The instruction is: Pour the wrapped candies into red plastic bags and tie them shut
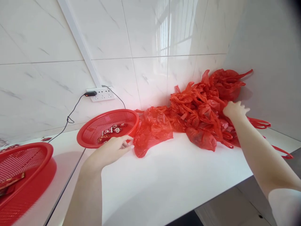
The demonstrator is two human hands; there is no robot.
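Note:
My left hand (117, 149) is beside the near rim of a red plastic basket (90, 129). Its fingers are loosely bent and apart, with the tips close to the left edge of a thin red plastic bag (152, 125) lying loose on the white table. Whether they touch the bag I cannot tell. Over the right part of a heap of red plastic bags (199, 114), my right hand (235, 110) is stretched out with its fingers spread. Nothing shows in its grasp. Small red-and-white packets (115, 129) lie inside the basket.
Another red basket (47, 157) with red packets stands at the left. A black cable and plug (91, 93) are in a white power strip (102, 94) on the tiled wall. The white table's (169, 182) front edge runs across the lower right, and a grey panel (272, 69) bounds the right side.

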